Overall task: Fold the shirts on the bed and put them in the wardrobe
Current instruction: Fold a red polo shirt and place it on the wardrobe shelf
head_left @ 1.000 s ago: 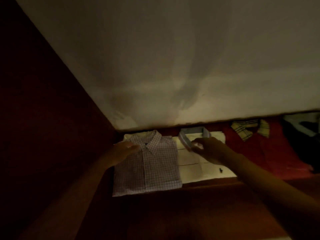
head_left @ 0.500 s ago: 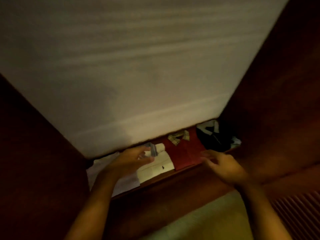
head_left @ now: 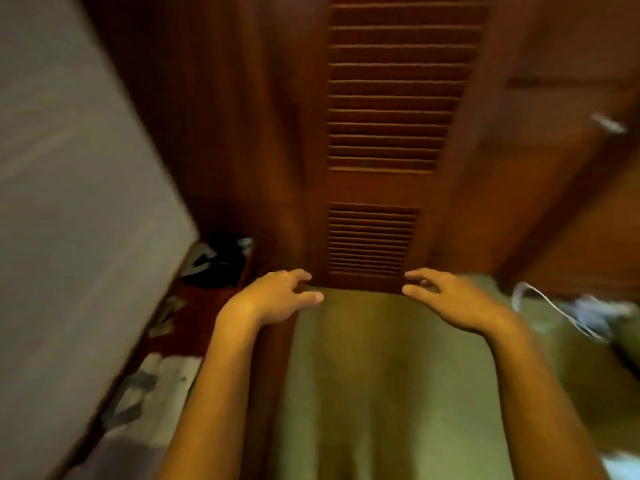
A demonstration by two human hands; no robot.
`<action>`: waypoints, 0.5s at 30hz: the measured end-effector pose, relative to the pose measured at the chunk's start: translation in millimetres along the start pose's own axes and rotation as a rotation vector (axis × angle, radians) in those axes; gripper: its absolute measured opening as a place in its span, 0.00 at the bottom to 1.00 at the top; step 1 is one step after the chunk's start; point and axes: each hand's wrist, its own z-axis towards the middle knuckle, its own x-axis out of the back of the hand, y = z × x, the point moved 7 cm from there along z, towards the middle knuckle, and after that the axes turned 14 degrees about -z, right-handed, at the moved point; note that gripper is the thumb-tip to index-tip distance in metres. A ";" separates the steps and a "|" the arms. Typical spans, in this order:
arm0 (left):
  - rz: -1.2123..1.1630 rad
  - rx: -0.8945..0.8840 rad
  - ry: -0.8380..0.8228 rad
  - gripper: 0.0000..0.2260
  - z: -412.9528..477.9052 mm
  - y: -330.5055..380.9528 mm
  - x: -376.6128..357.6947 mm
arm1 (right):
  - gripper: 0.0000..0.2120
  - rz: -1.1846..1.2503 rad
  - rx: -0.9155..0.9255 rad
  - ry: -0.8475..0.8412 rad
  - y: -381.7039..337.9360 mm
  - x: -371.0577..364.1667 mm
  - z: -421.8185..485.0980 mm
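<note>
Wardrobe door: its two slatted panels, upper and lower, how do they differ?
The upper panel is far taller, with many more slats, than the lower panel. The upper panel's slats look wider and further apart; the lower panel's look shorter and tightly packed. Both are horizontal slats in the same reddish-brown wood of the door.

Home bedroom, wardrobe corner. Evidence: dark red-brown wardrobe door [head_left: 381, 133] with two louvred slat sections; plain wooden panel [head_left: 554, 188] to its right with small metal handle [head_left: 607, 123]. Clothes in row at left beside pale surface [head_left: 69, 202]: black garment [head_left: 221, 261], red shirt [head_left: 194, 320], pale shirt [head_left: 166, 375]. Olive-green floor [head_left: 381, 393] runs up to door. White cable [head_left: 554, 310] loose on floor at right. Dim warm domestic light; finer detail blurred.
</note>
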 end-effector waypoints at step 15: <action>0.381 -0.710 -0.767 0.27 -91.4 430.2 -502.7 | 0.20 0.462 -1.035 0.453 412.2 -40.5 -520.1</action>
